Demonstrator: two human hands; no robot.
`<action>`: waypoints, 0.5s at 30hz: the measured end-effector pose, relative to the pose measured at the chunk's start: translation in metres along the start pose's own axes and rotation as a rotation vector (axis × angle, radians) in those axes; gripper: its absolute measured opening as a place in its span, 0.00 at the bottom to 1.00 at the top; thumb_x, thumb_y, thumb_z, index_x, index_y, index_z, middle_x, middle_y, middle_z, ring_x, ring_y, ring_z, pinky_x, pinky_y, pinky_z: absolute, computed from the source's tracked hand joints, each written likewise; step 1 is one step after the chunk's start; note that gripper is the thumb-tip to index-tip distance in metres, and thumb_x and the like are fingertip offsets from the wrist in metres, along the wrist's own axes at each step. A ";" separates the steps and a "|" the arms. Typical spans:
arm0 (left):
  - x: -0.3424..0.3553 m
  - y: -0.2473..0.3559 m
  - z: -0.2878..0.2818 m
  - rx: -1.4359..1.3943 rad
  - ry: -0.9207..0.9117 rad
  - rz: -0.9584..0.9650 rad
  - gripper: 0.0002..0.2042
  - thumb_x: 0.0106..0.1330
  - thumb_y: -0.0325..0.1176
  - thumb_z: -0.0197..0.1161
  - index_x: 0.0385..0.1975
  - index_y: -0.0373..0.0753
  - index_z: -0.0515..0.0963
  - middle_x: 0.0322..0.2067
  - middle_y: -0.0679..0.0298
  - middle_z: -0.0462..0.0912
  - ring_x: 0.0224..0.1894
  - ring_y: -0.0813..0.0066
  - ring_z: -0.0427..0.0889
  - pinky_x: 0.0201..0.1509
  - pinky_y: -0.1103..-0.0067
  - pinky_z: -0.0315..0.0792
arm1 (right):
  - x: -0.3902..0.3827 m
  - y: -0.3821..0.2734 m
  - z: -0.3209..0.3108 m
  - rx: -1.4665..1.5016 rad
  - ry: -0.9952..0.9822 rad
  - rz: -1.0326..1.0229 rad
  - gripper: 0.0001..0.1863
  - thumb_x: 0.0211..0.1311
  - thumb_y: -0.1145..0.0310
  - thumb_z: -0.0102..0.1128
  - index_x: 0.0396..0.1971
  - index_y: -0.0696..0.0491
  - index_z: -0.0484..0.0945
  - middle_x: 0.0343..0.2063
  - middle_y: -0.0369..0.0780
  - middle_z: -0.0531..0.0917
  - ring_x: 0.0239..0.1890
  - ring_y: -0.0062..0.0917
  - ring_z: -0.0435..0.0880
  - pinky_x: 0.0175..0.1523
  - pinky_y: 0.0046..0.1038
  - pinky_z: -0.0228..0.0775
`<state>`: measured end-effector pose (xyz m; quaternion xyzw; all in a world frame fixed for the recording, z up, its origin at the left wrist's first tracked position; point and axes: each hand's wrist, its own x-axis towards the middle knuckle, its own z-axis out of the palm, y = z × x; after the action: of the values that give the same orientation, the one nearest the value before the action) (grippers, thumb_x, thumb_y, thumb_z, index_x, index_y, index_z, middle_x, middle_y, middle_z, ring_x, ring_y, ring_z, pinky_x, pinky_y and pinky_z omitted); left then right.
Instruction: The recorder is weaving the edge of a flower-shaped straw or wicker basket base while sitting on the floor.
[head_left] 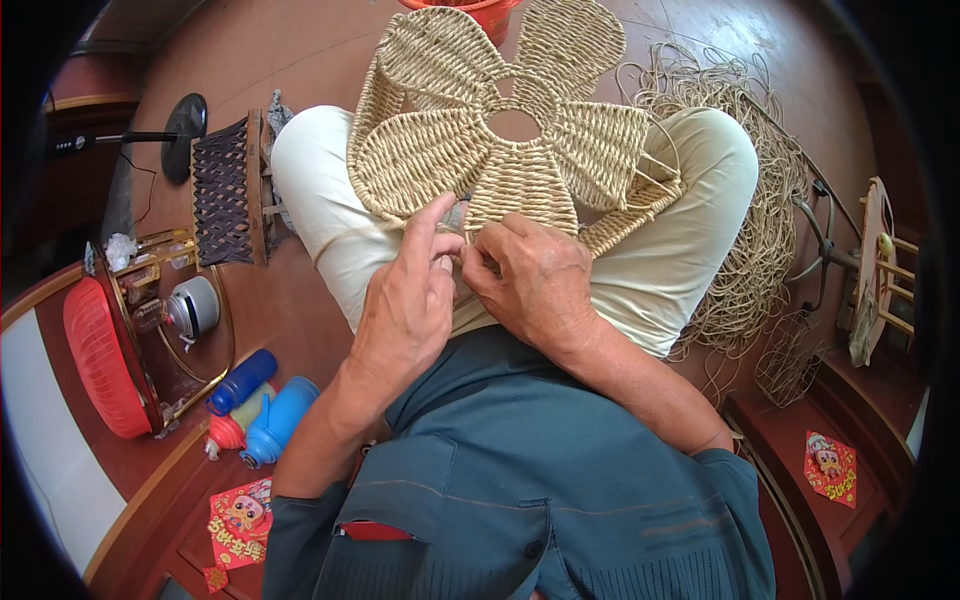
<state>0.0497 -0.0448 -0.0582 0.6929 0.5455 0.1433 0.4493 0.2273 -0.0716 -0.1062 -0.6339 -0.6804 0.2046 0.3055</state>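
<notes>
Beyond a woven flower, red bucket, contents unclear, hands pinching flower's near edge

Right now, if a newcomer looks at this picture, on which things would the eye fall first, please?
Most likely first on the woven flower-shaped piece at the upper middle, with a round hole at its centre, over the person's pale trousers. Next might come the big tangled heap of tan cord on the floor at the right. Bright colours also pull the eye leftward: a red ribbed thing at the far left.
</notes>
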 end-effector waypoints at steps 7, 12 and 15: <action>0.026 -0.003 -0.015 -0.425 -0.331 -0.178 0.35 0.76 0.22 0.47 0.84 0.29 0.52 0.57 0.48 0.82 0.43 0.69 0.87 0.50 0.71 0.86 | -0.008 0.005 -0.016 0.050 -0.066 -0.054 0.06 0.69 0.68 0.71 0.33 0.52 0.82 0.29 0.43 0.82 0.32 0.40 0.88 0.39 0.42 0.80; 0.031 0.002 -0.016 -0.645 -0.409 -0.346 0.37 0.77 0.23 0.49 0.85 0.26 0.49 0.61 0.48 0.75 0.43 0.71 0.87 0.46 0.74 0.85 | -0.009 0.002 -0.023 0.114 -0.118 0.003 0.06 0.70 0.71 0.69 0.43 0.54 0.83 0.32 0.45 0.83 0.34 0.44 0.87 0.41 0.45 0.79; 0.039 0.001 -0.015 -0.717 -0.455 -0.407 0.38 0.75 0.22 0.51 0.85 0.24 0.46 0.62 0.49 0.73 0.42 0.73 0.86 0.41 0.74 0.85 | -0.007 0.003 -0.026 0.155 -0.136 0.034 0.08 0.72 0.72 0.68 0.46 0.55 0.83 0.33 0.47 0.84 0.34 0.46 0.87 0.43 0.46 0.80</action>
<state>0.0539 -0.0037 -0.0608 0.3867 0.4740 0.0761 0.7874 0.2473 -0.0814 -0.0900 -0.6046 -0.6709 0.3042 0.3030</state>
